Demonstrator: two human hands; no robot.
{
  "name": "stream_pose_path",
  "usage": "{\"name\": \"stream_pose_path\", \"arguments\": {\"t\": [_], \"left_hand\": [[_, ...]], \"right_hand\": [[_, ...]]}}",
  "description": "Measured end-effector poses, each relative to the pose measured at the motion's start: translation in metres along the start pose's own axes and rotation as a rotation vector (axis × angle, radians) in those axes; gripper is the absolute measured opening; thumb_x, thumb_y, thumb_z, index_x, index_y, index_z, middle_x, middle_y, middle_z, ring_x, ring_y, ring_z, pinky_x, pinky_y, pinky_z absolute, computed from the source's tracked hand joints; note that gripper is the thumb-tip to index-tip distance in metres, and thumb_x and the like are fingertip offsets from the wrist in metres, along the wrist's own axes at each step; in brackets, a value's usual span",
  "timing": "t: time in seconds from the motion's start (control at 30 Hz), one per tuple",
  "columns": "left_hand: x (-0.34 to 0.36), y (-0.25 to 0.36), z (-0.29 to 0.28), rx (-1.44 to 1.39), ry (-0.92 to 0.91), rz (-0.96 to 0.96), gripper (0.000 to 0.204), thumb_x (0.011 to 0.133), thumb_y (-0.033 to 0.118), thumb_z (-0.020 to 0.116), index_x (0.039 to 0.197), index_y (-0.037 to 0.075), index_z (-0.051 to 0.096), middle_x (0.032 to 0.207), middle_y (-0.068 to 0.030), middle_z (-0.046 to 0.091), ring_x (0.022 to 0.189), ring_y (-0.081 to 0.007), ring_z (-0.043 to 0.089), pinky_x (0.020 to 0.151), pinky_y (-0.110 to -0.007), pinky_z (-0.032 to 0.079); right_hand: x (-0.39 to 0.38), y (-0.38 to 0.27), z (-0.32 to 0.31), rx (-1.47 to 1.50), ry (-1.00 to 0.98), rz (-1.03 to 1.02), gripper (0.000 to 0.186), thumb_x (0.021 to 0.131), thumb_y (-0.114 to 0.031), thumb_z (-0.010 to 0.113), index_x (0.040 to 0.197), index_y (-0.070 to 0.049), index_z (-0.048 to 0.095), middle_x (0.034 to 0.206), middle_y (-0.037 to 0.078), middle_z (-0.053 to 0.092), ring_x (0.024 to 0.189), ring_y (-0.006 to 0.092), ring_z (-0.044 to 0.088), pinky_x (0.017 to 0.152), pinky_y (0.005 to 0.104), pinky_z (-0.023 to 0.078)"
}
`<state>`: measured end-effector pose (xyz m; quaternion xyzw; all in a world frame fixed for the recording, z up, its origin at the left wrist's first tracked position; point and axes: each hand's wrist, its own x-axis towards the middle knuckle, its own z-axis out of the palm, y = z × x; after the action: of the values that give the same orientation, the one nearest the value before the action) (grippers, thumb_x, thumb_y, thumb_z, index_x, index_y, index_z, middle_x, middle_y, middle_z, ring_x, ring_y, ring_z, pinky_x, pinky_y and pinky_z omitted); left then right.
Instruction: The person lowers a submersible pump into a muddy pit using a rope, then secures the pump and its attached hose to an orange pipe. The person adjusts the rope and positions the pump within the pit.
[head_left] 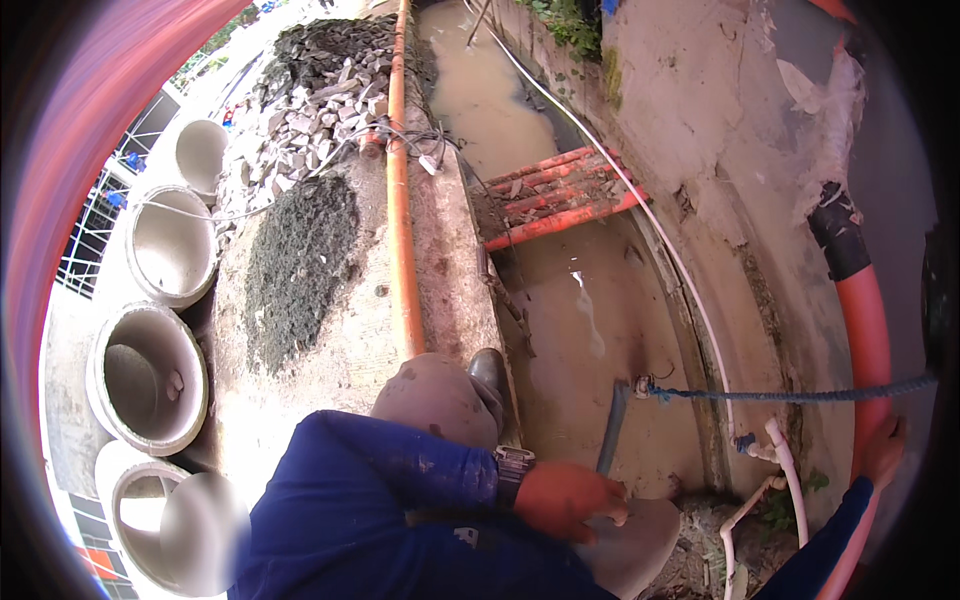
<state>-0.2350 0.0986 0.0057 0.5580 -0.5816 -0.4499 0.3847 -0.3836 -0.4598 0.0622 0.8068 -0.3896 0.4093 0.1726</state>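
Observation:
My left hand (575, 500), a watch on its wrist, is curled by my bent knee (645, 550); I cannot make out what, if anything, it holds. Just behind it a grey pipe (614, 420) rises from muddy water (570, 310), with a blue rope (790, 395) running from its top fitting to the right. At the lower right my right hand (880, 450) grips a thick orange pipe (860, 330), which has a black sleeve (840, 230) higher up. My boot (487, 375) rests at the concrete ledge's edge.
A long orange pipe (398, 200) lies along the ledge beside gravel (300, 110) and dark grit (300, 270). Several concrete rings (150, 375) line the left. Red pipes (560, 215) cross the channel. Thin white pipes (787, 470) stand at the lower right, by a concrete wall (720, 120).

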Motion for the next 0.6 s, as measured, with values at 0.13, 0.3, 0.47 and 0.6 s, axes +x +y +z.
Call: {"name": "stream_pose_path", "arguments": {"t": [0.13, 0.3, 0.47, 0.6], "left_hand": [[0.004, -0.005, 0.003, -0.010, 0.017, 0.044, 0.044, 0.083, 0.016, 0.073, 0.120, 0.000, 0.055, 0.122, -0.0199, 0.056, 0.112, -0.0405, 0.057, 0.093, -0.047, 0.048], [0.001, -0.005, -0.002, 0.013, 0.015, 0.072, 0.045, 0.082, 0.017, 0.073, 0.119, 0.000, 0.055, 0.120, -0.0198, 0.056, 0.112, -0.0408, 0.057, 0.092, -0.047, 0.048], [0.002, -0.008, -0.002, 0.026, 0.017, 0.080, 0.046, 0.081, 0.018, 0.073, 0.119, 0.000, 0.055, 0.120, -0.0198, 0.056, 0.112, -0.0405, 0.057, 0.092, -0.047, 0.049], [0.003, -0.005, -0.005, 0.047, 0.022, 0.073, 0.045, 0.083, 0.019, 0.072, 0.120, -0.001, 0.055, 0.121, -0.0202, 0.055, 0.112, -0.0403, 0.057, 0.092, -0.047, 0.049]], "right_hand": [[0.003, 0.008, 0.008, 0.004, 0.010, -0.010, 0.030, 0.084, -0.038, 0.065, 0.086, -0.009, 0.074, 0.085, 0.014, 0.073, 0.071, 0.0337, 0.069, 0.061, 0.0467, 0.053], [0.005, 0.021, 0.016, 0.051, 0.106, -0.052, 0.034, 0.084, -0.043, 0.070, 0.091, -0.009, 0.076, 0.092, 0.013, 0.075, 0.075, 0.0311, 0.071, 0.064, 0.0445, 0.056], [0.006, 0.013, 0.007, -0.046, -0.047, 0.011, 0.037, 0.089, -0.044, 0.059, 0.104, -0.012, 0.071, 0.102, 0.015, 0.072, 0.088, 0.0360, 0.067, 0.074, 0.0470, 0.053], [0.007, 0.008, 0.005, -0.148, -0.257, 0.109, 0.042, 0.093, -0.046, 0.051, 0.114, -0.015, 0.068, 0.111, 0.017, 0.069, 0.098, 0.0400, 0.064, 0.082, 0.0490, 0.051]]}}
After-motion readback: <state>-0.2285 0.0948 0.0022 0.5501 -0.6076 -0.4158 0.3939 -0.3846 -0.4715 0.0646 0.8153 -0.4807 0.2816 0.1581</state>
